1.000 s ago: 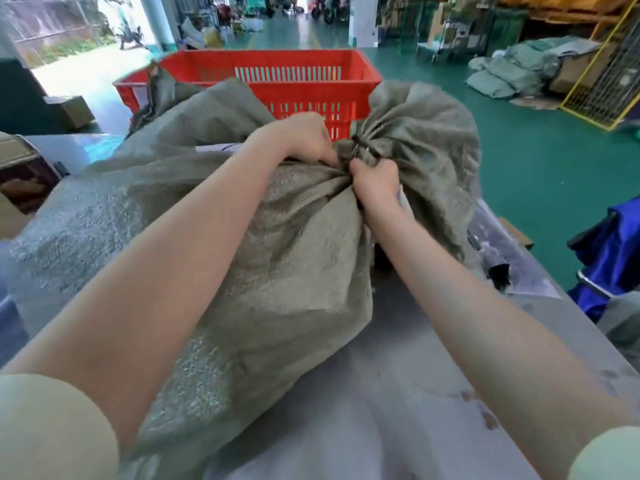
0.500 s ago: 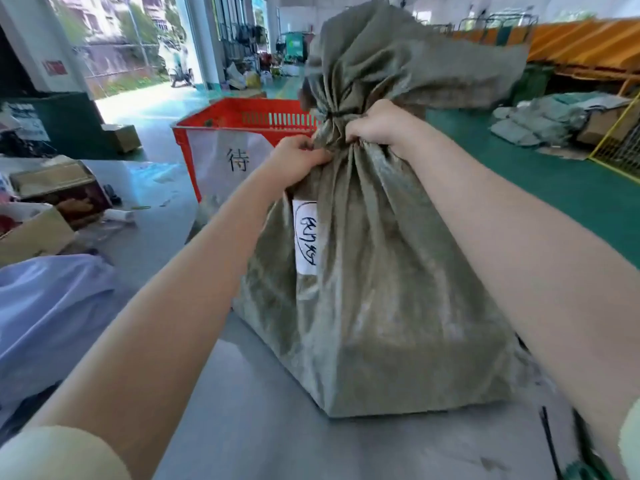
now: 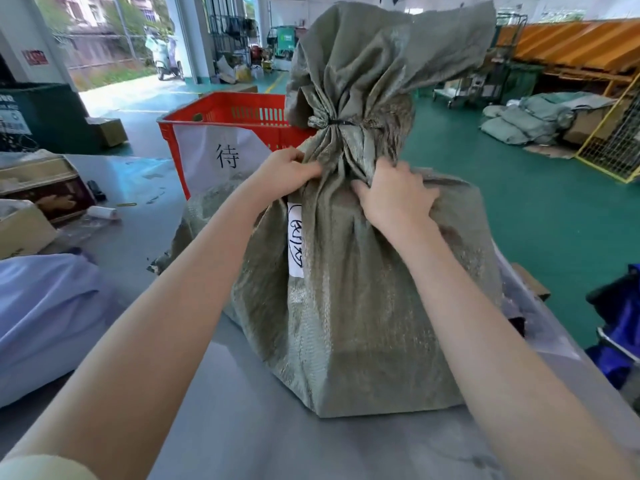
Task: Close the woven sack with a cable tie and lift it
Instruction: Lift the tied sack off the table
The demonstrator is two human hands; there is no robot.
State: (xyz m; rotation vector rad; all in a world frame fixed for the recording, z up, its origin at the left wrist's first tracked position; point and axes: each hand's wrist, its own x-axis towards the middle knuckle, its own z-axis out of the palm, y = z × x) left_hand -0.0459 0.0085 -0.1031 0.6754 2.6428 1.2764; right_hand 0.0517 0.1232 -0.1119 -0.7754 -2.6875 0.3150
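A grey-green woven sack [image 3: 363, 323] stands upright on the grey table [image 3: 259, 427]. A black cable tie [image 3: 341, 123] cinches its neck, and the loose mouth fans out above it. A white handwritten label [image 3: 296, 242] is stuck on the sack's front. My left hand [image 3: 289, 171] grips the gathered fabric just below the tie on the left side. My right hand [image 3: 394, 194] clutches the fabric on the right, a little lower.
A red plastic crate [image 3: 239, 119] with a white sheet stands behind the sack. Cardboard boxes [image 3: 24, 223] and a tape roll [image 3: 102, 213] lie at left, with a pale blue bag [image 3: 45, 313] nearer. A blue object [image 3: 620, 327] sits off the table's right edge.
The sack went from lying slumped to standing upright. Both hands slid down from the tied neck to the fabric below the tie, which now shows.
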